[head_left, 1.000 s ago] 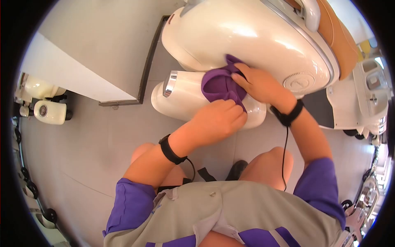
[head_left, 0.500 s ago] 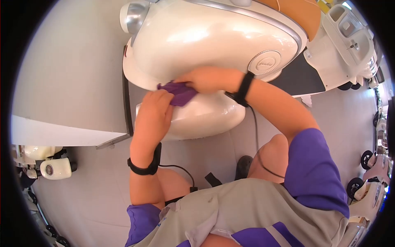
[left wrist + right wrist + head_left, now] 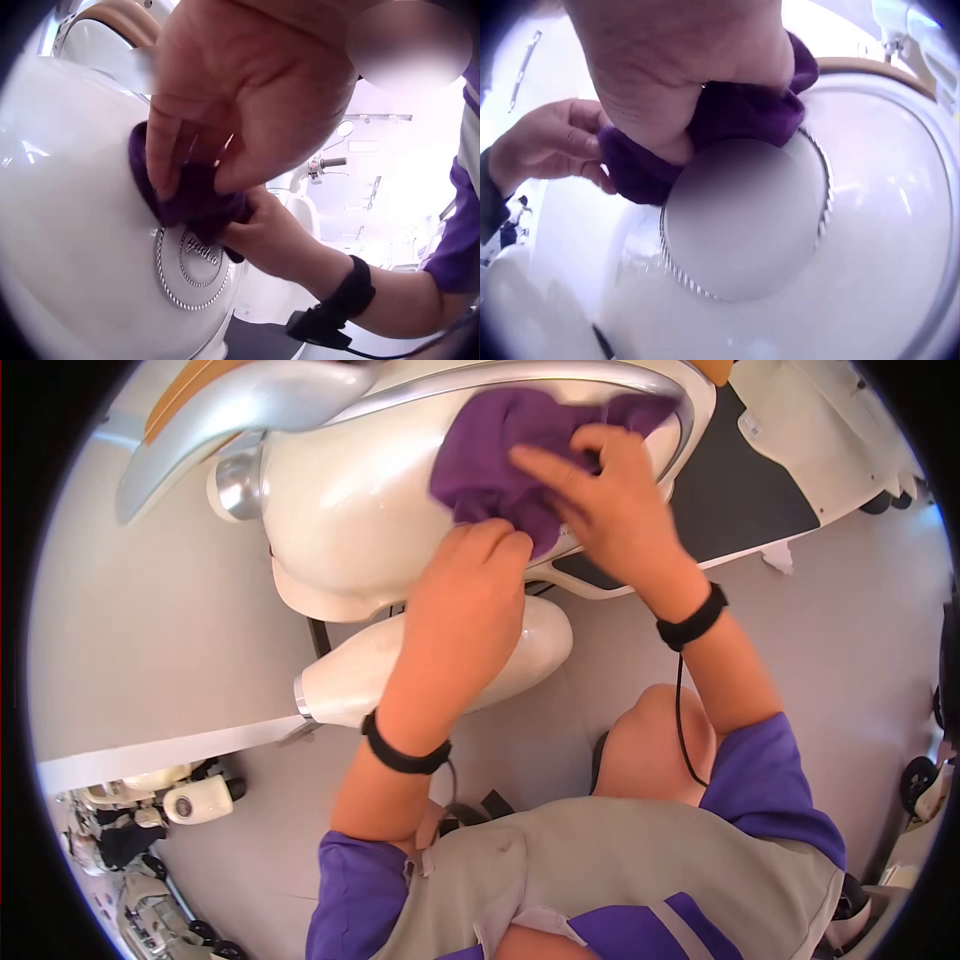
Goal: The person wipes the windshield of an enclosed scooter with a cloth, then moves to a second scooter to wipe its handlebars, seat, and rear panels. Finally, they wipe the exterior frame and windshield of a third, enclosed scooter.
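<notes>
A purple cloth (image 3: 500, 450) lies bunched on the glossy cream side panel of a scooter (image 3: 350, 500). My left hand (image 3: 480, 560) pinches the cloth's lower edge between thumb and fingers; in the left wrist view the same pinch (image 3: 187, 172) closes on the cloth (image 3: 191, 202). My right hand (image 3: 590, 475) presses on the cloth with fingers spread and mostly straight. In the right wrist view that hand's palm covers the cloth (image 3: 735, 112) just above a round studded emblem (image 3: 742, 217), and my left hand (image 3: 551, 150) holds the cloth's edge.
A cream front fender (image 3: 440, 660) sits below the panel. A black footboard (image 3: 745, 470) lies to the right. More scooters (image 3: 195, 800) stand at the lower left on a pale grey floor (image 3: 850, 640). My knee (image 3: 655, 750) is close to the fender.
The view has swung, and both hands have carried the cloth from the gap above the fender up onto the side panel near the round emblem. The right hand now lies spread on it.
</notes>
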